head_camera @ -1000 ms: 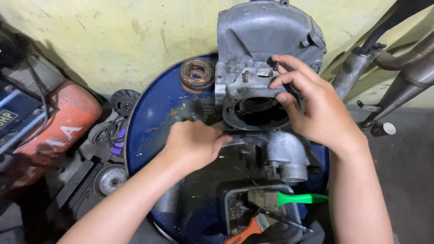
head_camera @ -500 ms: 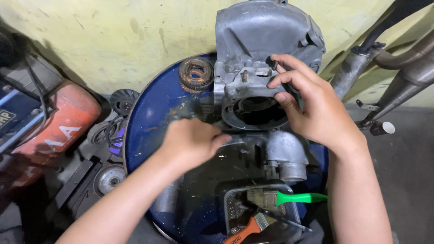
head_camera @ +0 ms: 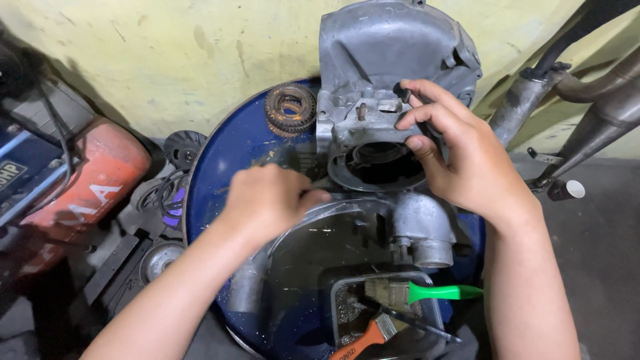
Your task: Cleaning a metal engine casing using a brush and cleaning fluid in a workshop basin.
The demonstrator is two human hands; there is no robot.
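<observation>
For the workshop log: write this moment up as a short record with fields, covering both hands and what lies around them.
Surface: blue drum lid
Main part: grey engine casing lying on the lid, round opening facing up
Left hand: closed, resting against the casing's lower cover; anything held is hidden
Right hand: fingers curled on the casing beside the opening
Behind left hand: rusty gear
Near edge: tray with a green-handled brush and an orange-handled brush
Right: exhaust pipes
</observation>
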